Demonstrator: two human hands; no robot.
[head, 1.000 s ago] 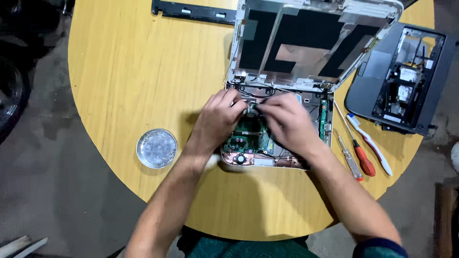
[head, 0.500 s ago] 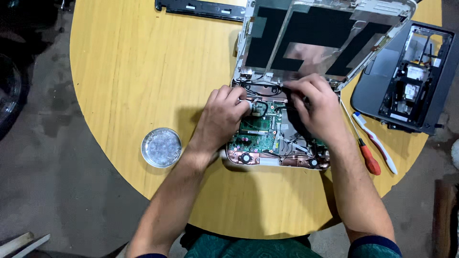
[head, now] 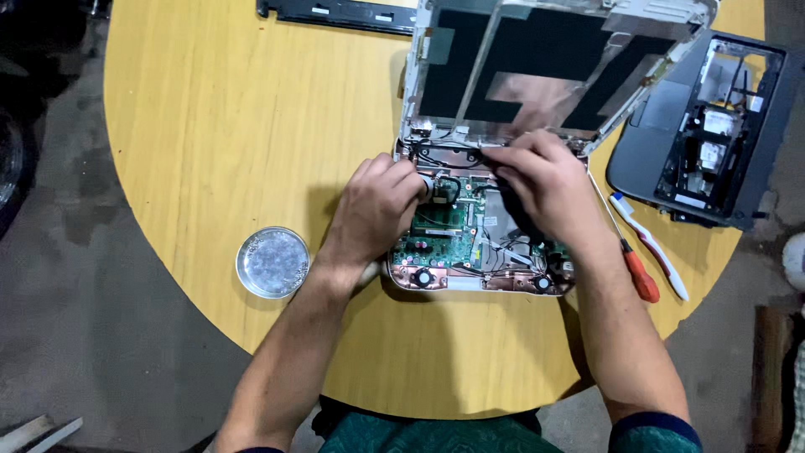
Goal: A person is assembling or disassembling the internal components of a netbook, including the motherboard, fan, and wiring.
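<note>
Opened white laptop base with exposed green circuit board (head: 457, 239) lies at centre frame on the round yellow wooden table (head: 218, 126). Left hand (head: 377, 210) rests curled on the board's left edge; whether it grips anything cannot be told. Right hand (head: 541, 189) pinches a dark part near the hinge. Round metal dish (head: 272, 262) sits lower left; red-handled screwdriver (head: 639, 273) lies right.

a round yellow wooden table (head: 218, 126) stands on a grey concrete floor (head: 92, 369). on it lie an opened laptop (head: 503, 168) with bare circuit board, a black plastic strip (head: 335, 13) at the far edge, a round metal dish (head: 272, 262) near the left edge, a red-handled screwdriver (head: 637, 273), a white toothbrush (head: 650, 243) and a dark laptop base cover (head: 704, 126) at the right.
</note>
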